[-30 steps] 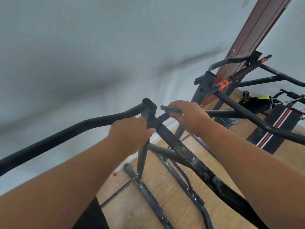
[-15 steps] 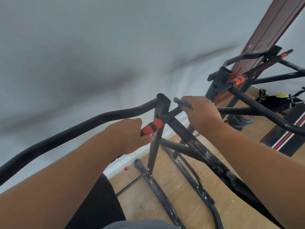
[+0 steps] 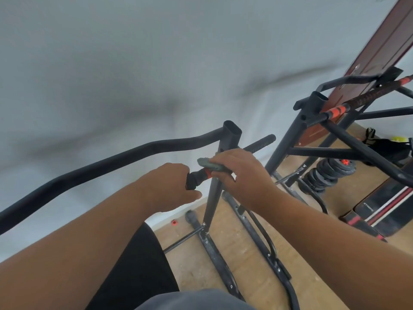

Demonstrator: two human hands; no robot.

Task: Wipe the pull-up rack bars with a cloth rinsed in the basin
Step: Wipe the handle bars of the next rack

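Note:
The black pull-up rack stands in front of me, its near upright post [image 3: 231, 133] open at the top, with a curved bar [image 3: 107, 162] running left. A short handle bar [image 3: 259, 144] with an orange band passes through the post. My left hand [image 3: 169, 186] grips the handle's black near end [image 3: 195, 179]. My right hand [image 3: 243, 173] presses a folded grey cloth [image 3: 210, 165] onto the handle next to the post. The basin is out of view.
The rack's second post [image 3: 312, 104] and orange-banded bar [image 3: 335, 111] stand at right. Black weight plates [image 3: 328, 173], a striped bench pad [image 3: 384, 202] and a dark bag [image 3: 388, 148] lie on the wooden floor. A reddish door [image 3: 380, 52] leans at top right. White wall is behind.
My right hand slid with the cloth back along the handle toward me, baring the handle's far end. My left hand shifted down to the handle's near end. The view moved back.

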